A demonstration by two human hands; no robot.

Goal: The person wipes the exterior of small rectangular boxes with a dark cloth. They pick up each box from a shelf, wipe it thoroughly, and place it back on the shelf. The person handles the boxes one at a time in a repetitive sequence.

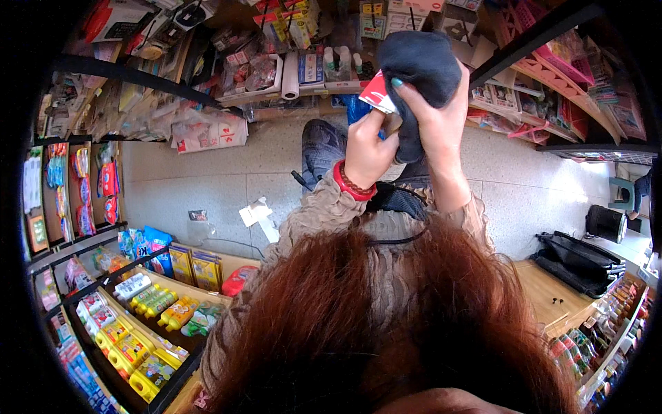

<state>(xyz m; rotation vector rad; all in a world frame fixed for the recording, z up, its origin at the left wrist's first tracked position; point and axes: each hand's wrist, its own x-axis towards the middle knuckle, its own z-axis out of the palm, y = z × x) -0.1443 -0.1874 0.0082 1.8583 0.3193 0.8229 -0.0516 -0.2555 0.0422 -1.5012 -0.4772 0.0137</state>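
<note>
My right hand (pixel 439 121) grips a rounded, padded-looking bundle of black fabric (pixel 421 64), its thumb lying across the near side. A narrower part of the fabric hangs down between my two hands. From the bundle's left side sticks out a red-and-white card (pixel 377 93), partly covered. Just below the card, my left hand (pixel 370 150) is closed, with its fingers pinching at the lower edge of the card and fabric. Exactly what the left fingertips hold is hidden. A red bangle and a brown beaded bracelet circle the left wrist.
Shelves of packaged goods (pixel 300 72) stand ahead. To the left, a rack holds yellow bottles (pixel 129 344). White card scraps (pixel 258 215) lie on the tiled floor (pixel 217 181). Black bags (pixel 576 264) rest on a wooden counter (pixel 540 290) at right. Part of a person (pixel 642 191) shows at the far right.
</note>
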